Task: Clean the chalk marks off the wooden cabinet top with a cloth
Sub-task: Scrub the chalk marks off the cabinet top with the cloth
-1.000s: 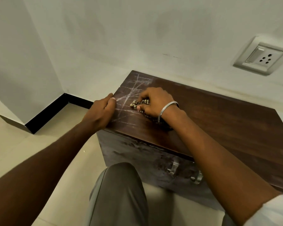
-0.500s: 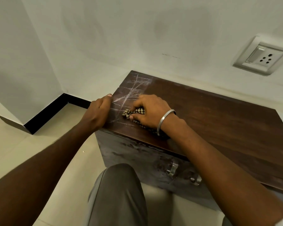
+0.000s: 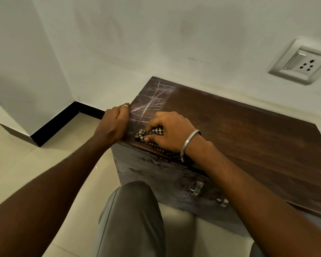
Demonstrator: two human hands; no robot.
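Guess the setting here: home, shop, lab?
Likely a room in a home: plastered wall with a socket, tiled floor with black skirting, low wooden cabinet against the wall.

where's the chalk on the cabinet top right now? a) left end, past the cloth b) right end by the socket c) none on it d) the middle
a: the chalk marks lie at the left end of the top, just beyond the cloth gripped in the right hand; the rest shows as bare wood.
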